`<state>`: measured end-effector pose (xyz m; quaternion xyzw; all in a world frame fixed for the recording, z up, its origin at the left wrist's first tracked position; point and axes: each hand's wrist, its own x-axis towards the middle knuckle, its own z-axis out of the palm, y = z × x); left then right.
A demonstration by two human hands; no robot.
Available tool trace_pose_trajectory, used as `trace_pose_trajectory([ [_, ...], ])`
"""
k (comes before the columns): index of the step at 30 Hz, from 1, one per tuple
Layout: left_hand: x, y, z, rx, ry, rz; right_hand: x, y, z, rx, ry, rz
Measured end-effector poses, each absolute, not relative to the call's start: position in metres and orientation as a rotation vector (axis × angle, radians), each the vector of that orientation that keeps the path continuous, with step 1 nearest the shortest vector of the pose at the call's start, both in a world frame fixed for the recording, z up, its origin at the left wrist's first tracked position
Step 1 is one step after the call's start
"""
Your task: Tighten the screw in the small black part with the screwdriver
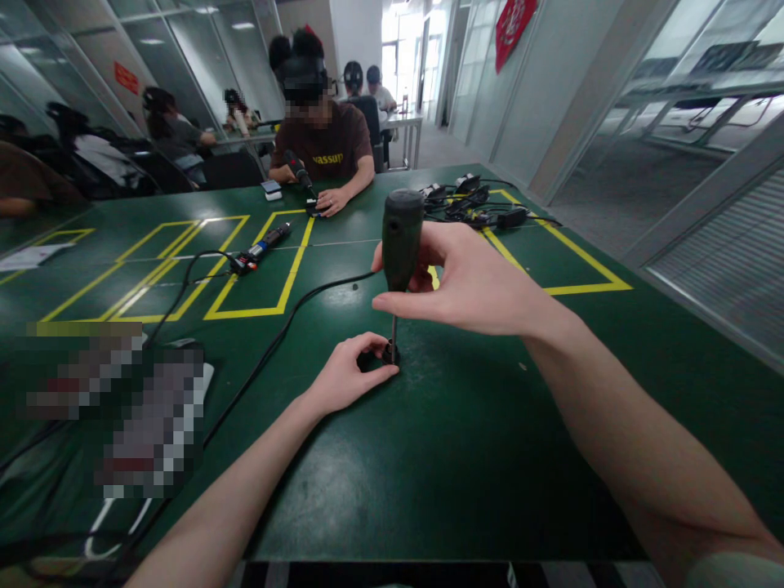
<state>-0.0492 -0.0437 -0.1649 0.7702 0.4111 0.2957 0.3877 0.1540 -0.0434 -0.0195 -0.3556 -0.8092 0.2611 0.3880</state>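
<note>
A screwdriver (403,245) with a thick dark handle stands upright, its thin shaft pointing down. My right hand (465,282) is closed around the handle, thumb on the near side and fingers behind it. Below, a small round black part (390,353) rests on the green table, and the screwdriver's tip reaches into or against it; which, I cannot tell. My left hand (352,371) pinches this part from the left between thumb and fingers and keeps low at the tabletop.
A black cable (287,322) runs across the green table (465,490). An electric screwdriver (263,247) lies at the left, blurred devices (159,416) nearer. Tangled cables (478,204) are piled at the back right. Opposite, a person (331,147) works with another power tool (300,173).
</note>
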Motion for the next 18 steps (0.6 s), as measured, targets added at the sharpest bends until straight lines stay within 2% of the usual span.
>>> trace_pose_trajectory([
  [18,-0.0494,-0.0442,-0.1648,1.957,1.042,0.749,0.1529,-0.0449,-0.0181,-0.932,-2.068,0.720],
])
